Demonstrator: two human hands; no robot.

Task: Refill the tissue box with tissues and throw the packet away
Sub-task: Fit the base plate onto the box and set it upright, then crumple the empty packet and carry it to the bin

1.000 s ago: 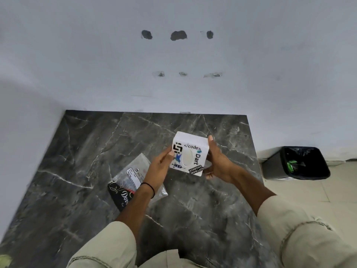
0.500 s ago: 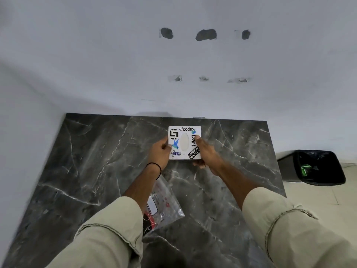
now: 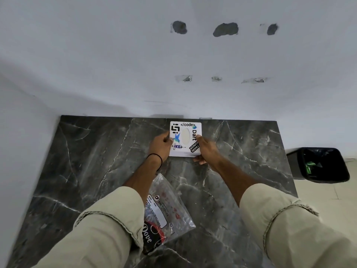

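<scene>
A white tissue box [image 3: 185,138] covered in stickers, with an oval slot on top, sits near the back edge of the dark marble table [image 3: 96,161]. My left hand [image 3: 161,146] grips its left side and my right hand [image 3: 205,149] grips its right side and front corner. The flat, clear plastic tissue packet [image 3: 168,211] with a black-and-red printed end lies on the table nearer to me, partly hidden under my left sleeve.
A black bin [image 3: 320,164] with a dark liner and a bit of green rubbish stands on the floor to the right of the table. A white wall with patched holes rises right behind the table.
Both hands have carried the tissue box away from me, from above the table's middle to the back edge by the wall, turning its top face up. The packet has stayed put.
</scene>
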